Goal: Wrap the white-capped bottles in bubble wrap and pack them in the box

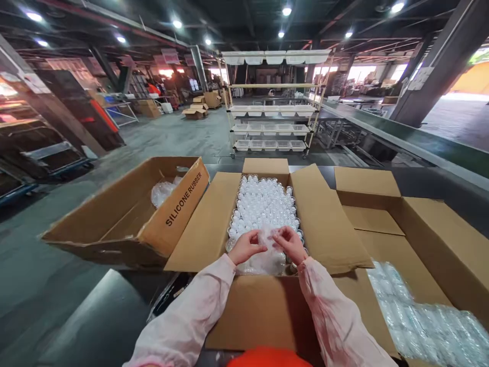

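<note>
One long conveyor (416, 136) is seen at far right, and one multi-shelf rack (273, 86), loaded w/ clear bins (275, 57), is placed beyond the work area. Nearer, three open cardboard boxes are set side by side: left box (164, 238), middle box (324, 219), right box (443, 239).

Progress, judged from contents: approx. part done. The near portion of the right box is covered w/ rows of clear wrapped pcs (428, 326), w/ cardboard showing farther back. The middle box is packed w/ lots of small clear-and-white pcs (263, 204), stood close together and apparently unwrapped, so plenty seems to be left; exact qty can't be counted. Crumpled plastic (162, 192) can be made out in the left box.

Over the near end of the middle box, clear plastic film (266, 238) is pinched betw. thumb and fingers by the left hand (248, 246) and the right hand (290, 243); whether a pc is enclosed can't be told. Loose sheeting (262, 264) is spread just below, inside the same box.

Re writing: paper sheets (421, 78) are stuck on the right-side pillar (445, 56), text illegible. "SILICONE RUBBER" is printed in black caps on the left box's side wall; no brand can be read.
</note>
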`<state>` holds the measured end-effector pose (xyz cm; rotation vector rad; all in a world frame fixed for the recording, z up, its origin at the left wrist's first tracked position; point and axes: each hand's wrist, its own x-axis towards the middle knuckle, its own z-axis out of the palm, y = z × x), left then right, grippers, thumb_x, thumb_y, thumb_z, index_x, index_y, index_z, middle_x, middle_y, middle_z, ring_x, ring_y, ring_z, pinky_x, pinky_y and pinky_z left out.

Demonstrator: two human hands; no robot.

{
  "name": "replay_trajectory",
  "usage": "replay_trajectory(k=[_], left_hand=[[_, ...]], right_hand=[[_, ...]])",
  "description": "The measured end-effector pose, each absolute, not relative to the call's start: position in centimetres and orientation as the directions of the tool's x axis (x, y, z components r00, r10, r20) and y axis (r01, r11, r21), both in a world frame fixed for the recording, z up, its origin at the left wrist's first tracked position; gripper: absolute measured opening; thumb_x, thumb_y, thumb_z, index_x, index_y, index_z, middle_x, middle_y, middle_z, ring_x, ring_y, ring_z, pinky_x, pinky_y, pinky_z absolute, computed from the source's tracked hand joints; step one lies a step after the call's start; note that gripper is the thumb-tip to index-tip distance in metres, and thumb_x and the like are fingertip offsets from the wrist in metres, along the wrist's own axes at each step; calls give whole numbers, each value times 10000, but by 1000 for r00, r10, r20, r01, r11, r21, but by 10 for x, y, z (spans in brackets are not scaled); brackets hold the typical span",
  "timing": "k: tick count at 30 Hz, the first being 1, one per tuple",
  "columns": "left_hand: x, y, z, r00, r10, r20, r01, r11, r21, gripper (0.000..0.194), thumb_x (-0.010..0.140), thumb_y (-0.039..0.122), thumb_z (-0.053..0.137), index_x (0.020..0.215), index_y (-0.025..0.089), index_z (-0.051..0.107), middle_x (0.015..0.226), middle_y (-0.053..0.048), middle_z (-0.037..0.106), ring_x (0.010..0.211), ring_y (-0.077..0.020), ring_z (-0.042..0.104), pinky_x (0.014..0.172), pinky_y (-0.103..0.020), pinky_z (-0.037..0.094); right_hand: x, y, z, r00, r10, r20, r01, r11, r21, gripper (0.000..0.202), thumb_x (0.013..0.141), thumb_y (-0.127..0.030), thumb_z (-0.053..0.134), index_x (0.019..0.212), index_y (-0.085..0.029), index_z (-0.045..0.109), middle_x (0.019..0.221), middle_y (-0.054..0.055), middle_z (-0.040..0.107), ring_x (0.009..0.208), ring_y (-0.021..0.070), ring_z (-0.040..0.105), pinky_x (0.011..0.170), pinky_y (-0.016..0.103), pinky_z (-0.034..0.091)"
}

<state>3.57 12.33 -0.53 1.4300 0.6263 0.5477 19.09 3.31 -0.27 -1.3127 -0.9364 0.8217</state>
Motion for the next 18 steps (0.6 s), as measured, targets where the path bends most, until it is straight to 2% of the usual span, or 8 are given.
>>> replay_trajectory(k=[2, 4, 7, 9, 12, 14, 18], left_hand=[[37, 116, -4, 752, 646, -131, 37, 157, 987, 472, 471, 323, 849, 860, 130, 663, 796, -24, 675, 753, -159, 606, 743, -299, 467], [37, 110, -1, 752, 638, -168, 13, 240, 971, 428, 453, 333, 851, 766, 129, 642, 693, 13, 627, 633, -118, 564, 641, -261, 444], [36, 102, 3, 770, 611, -182, -7, 294, 956, 450, 428, 335, 853, 764, 134, 631, 656, 42, 580, 520, -70, 480, 502, -214, 354], [36, 96, 5, 790, 587, -180, 19, 270, 963, 462, 441, 338, 845, 803, 127, 651, 652, 44, 572, 491, -51, 430, 465, -203, 288], [40, 88, 7, 815, 546, -193, 68, 240, 968, 467, 461, 338, 832, 839, 116, 671, 566, 66, 522, 464, -41, 374, 456, -201, 238], [44, 83, 8, 832, 517, -202, 89, 235, 968, 480, 459, 329, 831, 860, 112, 680, 535, 75, 502, 457, -40, 359, 455, -201, 225], [50, 76, 6, 889, 381, -256, 178, 230, 957, 512, 437, 309, 843, 887, 110, 704, 572, 43, 563, 485, -50, 396, 461, -199, 236]], right_hand=[[201, 19, 2, 422, 905, 54, -60, 88, -994, 439, 602, -517, 750, 704, -218, 445, 749, -14, 621, 688, 155, 617, 581, 266, 468], [211, 3, 8, 450, 893, 23, -116, 84, -990, 475, 539, -485, 802, 754, -224, 468, 751, -33, 618, 662, 124, 598, 575, 236, 448], [224, -22, 19, 439, 897, -49, -180, 34, -983, 586, 458, -435, 853, 922, -231, 560, 840, -9, 658, 666, 116, 590, 563, 224, 431], [228, -36, 28, 322, 935, -149, -182, -93, -979, 598, 491, -433, 844, 996, -205, 618, 872, 22, 680, 668, 117, 586, 552, 221, 412], [233, -54, 40, 149, 945, -292, -74, -284, -956, 464, 580, -473, 791, 887, -136, 704, 749, 31, 685, 607, 99, 552, 553, 222, 392], [237, -64, 44, 167, 928, -333, -31, -332, -943, 447, 555, -484, 798, 808, -124, 719, 687, 29, 678, 577, 99, 542, 550, 226, 396], [248, -81, 43, 309, 890, -334, -35, -341, -940, 465, 487, -512, 809, 752, -142, 710, 653, 24, 672, 538, 105, 535, 516, 230, 402]])
